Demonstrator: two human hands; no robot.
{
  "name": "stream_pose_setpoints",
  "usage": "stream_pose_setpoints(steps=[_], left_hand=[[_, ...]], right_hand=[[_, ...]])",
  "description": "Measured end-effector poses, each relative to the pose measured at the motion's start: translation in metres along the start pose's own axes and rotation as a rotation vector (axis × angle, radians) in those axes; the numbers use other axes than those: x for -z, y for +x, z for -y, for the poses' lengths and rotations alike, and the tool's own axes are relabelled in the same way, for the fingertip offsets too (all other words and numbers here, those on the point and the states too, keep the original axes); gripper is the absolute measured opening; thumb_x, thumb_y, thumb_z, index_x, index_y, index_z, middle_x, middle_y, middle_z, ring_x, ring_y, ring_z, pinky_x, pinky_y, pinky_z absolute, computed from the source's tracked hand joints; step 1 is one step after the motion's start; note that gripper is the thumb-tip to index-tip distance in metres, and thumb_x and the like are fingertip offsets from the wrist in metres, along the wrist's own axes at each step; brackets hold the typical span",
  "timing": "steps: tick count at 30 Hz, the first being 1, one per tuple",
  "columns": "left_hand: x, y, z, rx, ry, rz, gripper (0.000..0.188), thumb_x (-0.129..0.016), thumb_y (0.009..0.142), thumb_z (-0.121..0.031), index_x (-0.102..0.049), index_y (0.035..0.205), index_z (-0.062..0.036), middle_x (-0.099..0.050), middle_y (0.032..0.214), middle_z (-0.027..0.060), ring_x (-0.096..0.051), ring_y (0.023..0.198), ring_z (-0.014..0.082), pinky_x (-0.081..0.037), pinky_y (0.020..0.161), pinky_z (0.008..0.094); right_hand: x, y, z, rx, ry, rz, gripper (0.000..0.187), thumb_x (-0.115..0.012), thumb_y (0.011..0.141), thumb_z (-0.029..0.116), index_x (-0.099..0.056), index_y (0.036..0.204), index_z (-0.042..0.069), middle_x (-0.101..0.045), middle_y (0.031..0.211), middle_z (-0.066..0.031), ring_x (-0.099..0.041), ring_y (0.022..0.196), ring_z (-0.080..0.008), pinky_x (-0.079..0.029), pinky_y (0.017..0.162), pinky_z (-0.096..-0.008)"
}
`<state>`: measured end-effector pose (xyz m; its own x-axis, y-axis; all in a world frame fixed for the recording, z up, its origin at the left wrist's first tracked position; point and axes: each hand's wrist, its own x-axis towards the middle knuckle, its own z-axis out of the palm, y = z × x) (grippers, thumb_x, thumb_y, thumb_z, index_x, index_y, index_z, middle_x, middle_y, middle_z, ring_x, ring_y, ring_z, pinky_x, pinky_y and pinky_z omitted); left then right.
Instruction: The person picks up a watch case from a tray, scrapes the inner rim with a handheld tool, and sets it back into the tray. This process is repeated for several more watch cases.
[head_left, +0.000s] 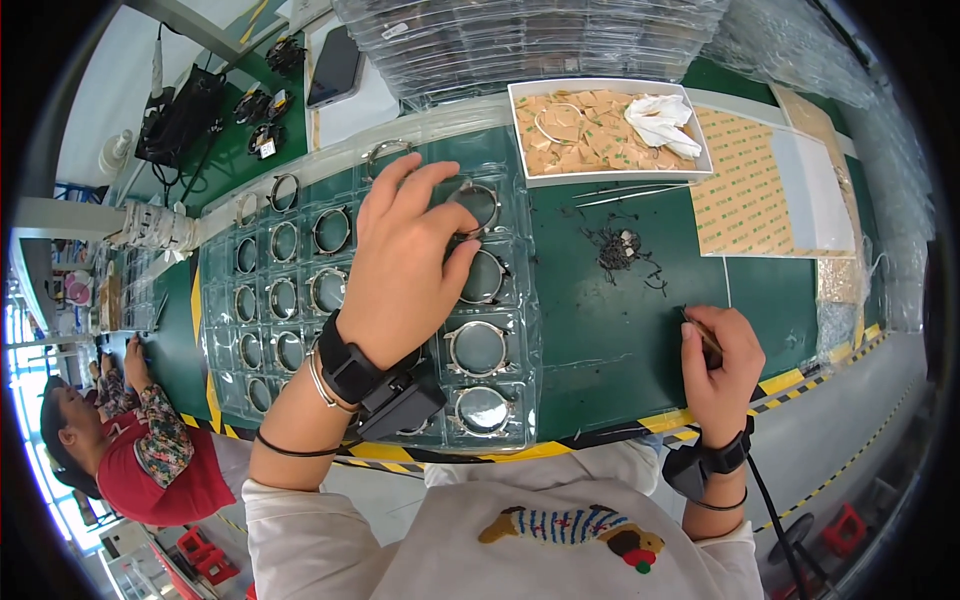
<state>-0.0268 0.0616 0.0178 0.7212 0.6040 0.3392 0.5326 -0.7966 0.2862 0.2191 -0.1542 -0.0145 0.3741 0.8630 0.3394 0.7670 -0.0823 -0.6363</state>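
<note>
My left hand [415,240] reaches over a clear plastic tray [530,400] with several round metal watch cases set in its compartments. Its thumb and index finger are closed at the edge of a watch case [483,205] in the far right part of the tray. Another watch case [478,348] sits lower in the same column. Above the mat at the right, my right hand [725,365] is closed around a slim dark tool [708,345], mostly hidden by the fingers. Thin metal tweezers [632,194] lie beyond a small heap of black scraps [622,250].
A white box [612,178] holds tan paper pieces and a crumpled white tissue [664,124]. Tan adhesive sheets [740,190] lie right of it. Stacked clear trays [540,45] stand behind. A phone [336,66] lies far left. A person [150,450] works at the left.
</note>
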Motion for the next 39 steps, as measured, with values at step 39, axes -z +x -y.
stream_pose_setpoints(steps=[39], left_hand=[[-0.033, -0.027, -0.069, -0.119, -0.396, 0.253, 0.054, -0.090, 0.054, -0.018, -0.071, 0.105, -0.0099, -0.062, 0.103, 0.0036, -0.054, 0.118, 0.0307, -0.039, 0.102, 0.0490]], right_hand=[[-0.021, 0.017, 0.045, 0.343, 0.045, 0.408, 0.028, -0.080, 0.067, -0.004, -0.073, 0.093, 0.000, -0.060, 0.089, -0.0085, -0.054, 0.072, -0.0264, -0.046, 0.061, -0.0355]])
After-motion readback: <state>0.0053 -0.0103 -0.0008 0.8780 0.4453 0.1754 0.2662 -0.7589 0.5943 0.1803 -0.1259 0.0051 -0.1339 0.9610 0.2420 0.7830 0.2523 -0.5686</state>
